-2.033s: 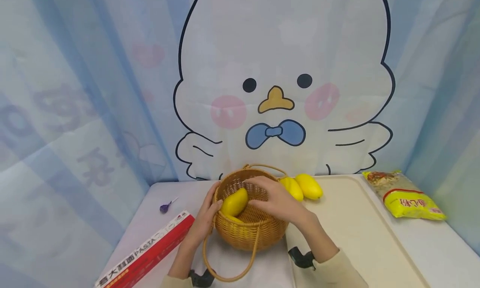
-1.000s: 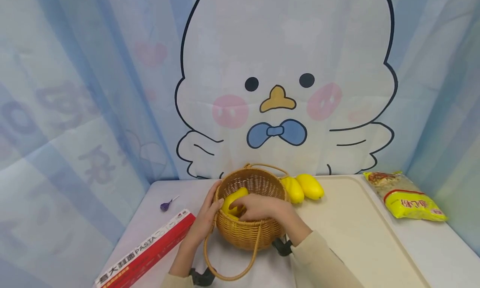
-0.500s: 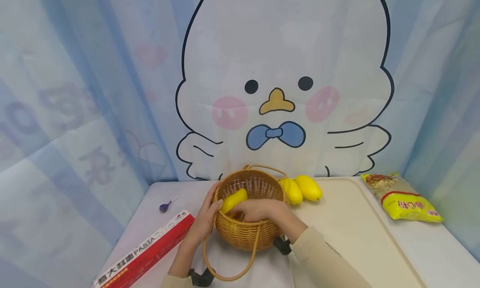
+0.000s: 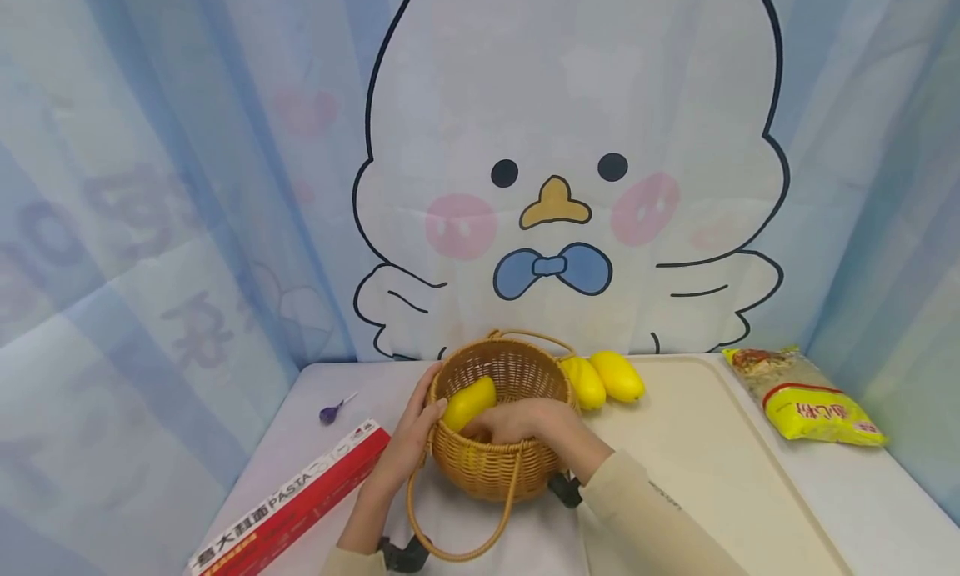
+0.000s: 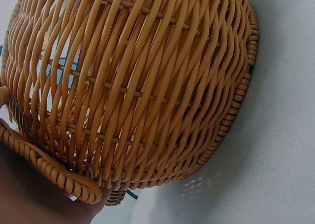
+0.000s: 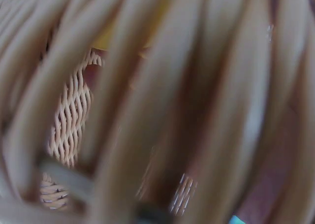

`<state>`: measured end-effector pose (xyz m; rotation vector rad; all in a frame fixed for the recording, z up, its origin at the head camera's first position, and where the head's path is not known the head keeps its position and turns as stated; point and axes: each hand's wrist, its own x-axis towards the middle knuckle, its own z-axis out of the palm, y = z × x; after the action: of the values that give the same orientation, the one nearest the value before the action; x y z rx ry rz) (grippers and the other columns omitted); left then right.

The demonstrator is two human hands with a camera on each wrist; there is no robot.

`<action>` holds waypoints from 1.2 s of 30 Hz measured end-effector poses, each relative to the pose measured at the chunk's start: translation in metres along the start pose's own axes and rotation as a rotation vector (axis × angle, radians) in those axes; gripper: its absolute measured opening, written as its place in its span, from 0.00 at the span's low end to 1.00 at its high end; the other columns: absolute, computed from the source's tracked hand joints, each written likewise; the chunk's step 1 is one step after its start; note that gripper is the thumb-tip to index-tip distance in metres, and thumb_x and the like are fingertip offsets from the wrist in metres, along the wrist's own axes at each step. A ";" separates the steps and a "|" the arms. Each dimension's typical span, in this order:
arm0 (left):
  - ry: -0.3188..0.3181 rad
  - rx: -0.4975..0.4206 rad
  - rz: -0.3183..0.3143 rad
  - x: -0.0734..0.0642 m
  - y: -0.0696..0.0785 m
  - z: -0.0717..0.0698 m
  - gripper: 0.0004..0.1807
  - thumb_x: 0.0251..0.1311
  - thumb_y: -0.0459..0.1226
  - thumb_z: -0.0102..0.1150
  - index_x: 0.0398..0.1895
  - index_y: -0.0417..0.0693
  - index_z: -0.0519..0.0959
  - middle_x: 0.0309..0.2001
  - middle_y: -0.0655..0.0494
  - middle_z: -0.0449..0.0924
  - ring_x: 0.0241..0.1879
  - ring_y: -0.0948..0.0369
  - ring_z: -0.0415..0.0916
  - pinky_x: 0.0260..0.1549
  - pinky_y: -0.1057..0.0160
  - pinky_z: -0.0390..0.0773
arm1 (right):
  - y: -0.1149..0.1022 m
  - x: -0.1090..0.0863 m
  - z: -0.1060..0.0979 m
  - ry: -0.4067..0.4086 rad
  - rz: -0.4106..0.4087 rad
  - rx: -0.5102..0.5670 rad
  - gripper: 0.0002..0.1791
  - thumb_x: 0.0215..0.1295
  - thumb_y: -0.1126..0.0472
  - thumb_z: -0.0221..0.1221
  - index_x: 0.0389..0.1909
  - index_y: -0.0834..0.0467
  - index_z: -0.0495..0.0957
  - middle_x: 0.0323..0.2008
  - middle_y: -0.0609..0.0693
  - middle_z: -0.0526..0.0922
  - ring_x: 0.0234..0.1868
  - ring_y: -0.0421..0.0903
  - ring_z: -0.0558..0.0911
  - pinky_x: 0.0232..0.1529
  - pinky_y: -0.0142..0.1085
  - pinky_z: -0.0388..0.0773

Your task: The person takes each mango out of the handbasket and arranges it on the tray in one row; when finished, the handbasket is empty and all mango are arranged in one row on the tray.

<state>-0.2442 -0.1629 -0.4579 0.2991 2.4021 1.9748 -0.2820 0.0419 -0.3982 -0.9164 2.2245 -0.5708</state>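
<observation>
A round wicker basket (image 4: 491, 474) stands near the front middle of the table, its front handle (image 4: 468, 553) hanging down. At its left side my left hand (image 4: 405, 444) holds the wall, thumb at the rim; the left wrist view shows the woven side (image 5: 157, 91) close up. My right hand (image 4: 521, 421) reaches over the right rim into the basket. Its fingers are low inside, beside a yellow mango-like fruit (image 4: 470, 403); I cannot tell whether they grip anything. Blurred wicker strands (image 6: 162, 106) fill the right wrist view, with yellow behind them.
Two yellow fruits (image 4: 617, 376) lie behind the basket's right side, by a cream tray (image 4: 697, 459). A yellow-labelled food bag (image 4: 813, 401) is at far right. A red pasta box (image 4: 300, 497) and a purple lollipop (image 4: 330, 413) lie left. A printed curtain closes the back.
My right hand has gone from above the basket's opening down into it, and over the last half second it barely moves. My left hand stays on the basket's left side.
</observation>
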 end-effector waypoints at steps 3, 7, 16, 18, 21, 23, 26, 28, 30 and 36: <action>-0.001 0.003 0.000 0.000 0.000 0.000 0.31 0.75 0.48 0.41 0.77 0.77 0.47 0.80 0.66 0.45 0.79 0.50 0.46 0.73 0.36 0.54 | 0.001 0.000 0.000 -0.012 0.022 -0.019 0.29 0.66 0.62 0.61 0.65 0.36 0.73 0.60 0.40 0.79 0.62 0.41 0.75 0.68 0.46 0.72; -0.001 0.005 0.001 0.000 0.000 0.000 0.31 0.75 0.48 0.41 0.77 0.78 0.48 0.80 0.66 0.45 0.79 0.50 0.46 0.73 0.36 0.54 | 0.000 -0.001 -0.001 -0.005 0.032 -0.040 0.29 0.66 0.60 0.61 0.66 0.36 0.73 0.62 0.40 0.78 0.63 0.42 0.74 0.69 0.47 0.71; -0.009 0.005 -0.006 0.000 0.001 0.000 0.31 0.75 0.48 0.41 0.76 0.80 0.48 0.80 0.67 0.45 0.80 0.51 0.45 0.74 0.37 0.54 | 0.000 -0.002 -0.002 0.087 -0.003 -0.080 0.30 0.62 0.66 0.62 0.64 0.40 0.75 0.61 0.42 0.80 0.63 0.45 0.76 0.69 0.45 0.72; -0.007 0.004 -0.006 0.001 0.001 0.000 0.31 0.75 0.48 0.42 0.77 0.79 0.48 0.80 0.67 0.45 0.80 0.51 0.45 0.74 0.37 0.53 | 0.000 -0.002 -0.002 0.107 -0.011 -0.098 0.30 0.61 0.66 0.62 0.64 0.42 0.75 0.61 0.44 0.80 0.64 0.46 0.77 0.68 0.45 0.72; -0.003 0.002 -0.006 0.000 0.000 0.000 0.31 0.75 0.48 0.42 0.77 0.78 0.47 0.80 0.67 0.45 0.80 0.51 0.44 0.74 0.37 0.53 | 0.001 -0.002 -0.003 0.133 -0.016 -0.127 0.31 0.60 0.67 0.62 0.65 0.43 0.75 0.61 0.45 0.81 0.61 0.45 0.78 0.66 0.44 0.74; -0.001 0.001 -0.007 0.000 0.001 0.000 0.31 0.75 0.48 0.41 0.77 0.78 0.47 0.80 0.67 0.45 0.80 0.51 0.44 0.74 0.37 0.53 | 0.001 -0.002 -0.004 0.145 -0.016 -0.136 0.32 0.60 0.68 0.62 0.65 0.43 0.76 0.60 0.44 0.81 0.58 0.44 0.78 0.65 0.42 0.75; -0.002 -0.003 -0.004 0.000 0.001 -0.001 0.32 0.75 0.47 0.41 0.78 0.76 0.47 0.80 0.66 0.44 0.80 0.50 0.44 0.74 0.37 0.52 | 0.000 -0.003 -0.004 0.158 -0.012 -0.147 0.32 0.59 0.68 0.62 0.64 0.42 0.76 0.59 0.43 0.81 0.56 0.43 0.78 0.64 0.42 0.76; -0.004 -0.004 -0.004 0.000 0.001 -0.001 0.32 0.75 0.47 0.41 0.78 0.76 0.47 0.80 0.66 0.44 0.80 0.51 0.44 0.74 0.37 0.52 | -0.001 -0.004 -0.005 0.165 -0.006 -0.151 0.32 0.58 0.68 0.62 0.64 0.42 0.76 0.59 0.42 0.81 0.56 0.42 0.78 0.63 0.42 0.77; -0.004 -0.001 -0.005 0.000 0.001 -0.001 0.32 0.75 0.48 0.41 0.78 0.76 0.47 0.80 0.67 0.45 0.80 0.51 0.44 0.74 0.38 0.53 | -0.001 -0.005 -0.006 0.169 -0.004 -0.155 0.33 0.58 0.68 0.62 0.64 0.42 0.76 0.59 0.42 0.81 0.56 0.42 0.78 0.63 0.42 0.76; -0.003 -0.003 -0.004 0.002 0.000 -0.001 0.31 0.75 0.48 0.42 0.76 0.80 0.48 0.80 0.67 0.45 0.80 0.51 0.44 0.74 0.38 0.53 | 0.002 -0.006 -0.008 0.185 0.013 -0.163 0.33 0.58 0.63 0.64 0.65 0.41 0.75 0.62 0.42 0.79 0.62 0.43 0.76 0.66 0.45 0.74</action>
<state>-0.2460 -0.1639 -0.4577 0.2967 2.3957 1.9741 -0.2857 0.0485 -0.3914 -0.9630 2.4711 -0.4905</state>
